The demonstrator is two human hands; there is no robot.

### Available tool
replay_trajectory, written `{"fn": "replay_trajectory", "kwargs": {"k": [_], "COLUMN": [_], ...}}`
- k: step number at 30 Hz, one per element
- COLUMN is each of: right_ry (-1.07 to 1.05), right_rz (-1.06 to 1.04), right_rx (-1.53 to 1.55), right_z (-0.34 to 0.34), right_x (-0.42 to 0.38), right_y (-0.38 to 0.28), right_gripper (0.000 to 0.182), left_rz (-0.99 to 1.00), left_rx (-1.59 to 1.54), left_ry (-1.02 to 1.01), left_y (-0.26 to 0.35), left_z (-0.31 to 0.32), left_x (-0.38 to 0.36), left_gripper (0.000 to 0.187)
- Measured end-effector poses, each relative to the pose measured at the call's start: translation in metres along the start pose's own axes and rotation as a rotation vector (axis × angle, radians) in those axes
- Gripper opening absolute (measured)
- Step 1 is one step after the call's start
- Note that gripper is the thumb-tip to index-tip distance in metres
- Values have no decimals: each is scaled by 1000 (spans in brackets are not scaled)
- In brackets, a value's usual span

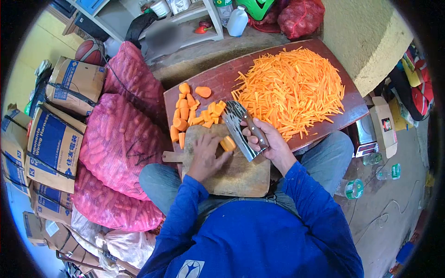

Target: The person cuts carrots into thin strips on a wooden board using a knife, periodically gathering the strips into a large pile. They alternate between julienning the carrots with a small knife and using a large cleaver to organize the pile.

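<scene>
My right hand (pixel 274 144) is wrapped round the brown riveted handle of a cleaver (pixel 237 124), its broad blade slanting over the right part of the wooden cutting board (pixel 232 178). On the board beside the blade lies a cut carrot chunk (pixel 227 143). My left hand (pixel 206 154), slightly blurred, is over the board with fingers apart, its thumb side right at that chunk. Past the board's far edge are several carrot blocks (pixel 213 110) and peeled carrot pieces (pixel 181 113). A large heap of carrot sticks (pixel 292 88) covers the table's right half.
The board rests across my lap, against the red-brown table (pixel 350 104). Mesh sacks of carrots (pixel 121 139) and cardboard boxes (pixel 55 143) crowd the left. Plastic bottles (pixel 352 189) lie on the floor at right. Behind the table stand a shelf (pixel 185 21) and a concrete pillar (pixel 361 41).
</scene>
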State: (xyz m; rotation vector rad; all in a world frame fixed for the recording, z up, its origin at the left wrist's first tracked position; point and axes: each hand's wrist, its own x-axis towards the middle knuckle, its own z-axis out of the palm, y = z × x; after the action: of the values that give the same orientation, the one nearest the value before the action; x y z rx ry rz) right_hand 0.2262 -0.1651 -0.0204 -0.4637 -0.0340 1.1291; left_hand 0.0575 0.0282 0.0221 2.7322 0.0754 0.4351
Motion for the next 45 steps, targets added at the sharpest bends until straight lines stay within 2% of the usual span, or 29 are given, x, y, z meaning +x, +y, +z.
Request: {"fn": "replay_trajectory", "kwargs": {"k": [5,9,10,13,19,22,27,29,33,35,40,45], "right_ry": [-10,23,21,9,45,30,20,-6,8,61,61,81], "right_rz": [-3,-17,-17,-32,-33,-32,-40,-34,-54,-103,-136,-162], "right_rx": [-11,-37,-40,-74,-132,-128,-99,-53,-61,-111,-148,-129], "right_z": [1,4,4,7,13,13,11,9,7,15,19,18], "right_x": [0,-1,-1,-2,-3,-2,-3,-4,-2,-5,-5,-4], "right_y": [-2,-2,-2,-2,-2,-2,-3,-4,0,1,2,1], "right_gripper": [43,41,41,41,40,40,42,43,48,39,37,36], "left_rz": [-56,-87,-69,-60,-117,-111,-194,-237,-302,-304,-314,-372], "left_rx": [148,173,162,147,74,139,141,236,299,302,377,387], "left_ry": [91,163,205,268,372,453,461,331,218,186,142,-13], "left_y": [-26,-46,-48,-57,-67,-68,-108,-114,-128,-133,-146,-155], "left_z": [2,13,15,22,12,-6,-35,-48,-49,-50,-45,-46], "left_x": [27,43,45,48,40,41,46,51,57,64,81,103], "left_gripper": [40,30,22,19,28,28,32,31,36,38,42,44]}}
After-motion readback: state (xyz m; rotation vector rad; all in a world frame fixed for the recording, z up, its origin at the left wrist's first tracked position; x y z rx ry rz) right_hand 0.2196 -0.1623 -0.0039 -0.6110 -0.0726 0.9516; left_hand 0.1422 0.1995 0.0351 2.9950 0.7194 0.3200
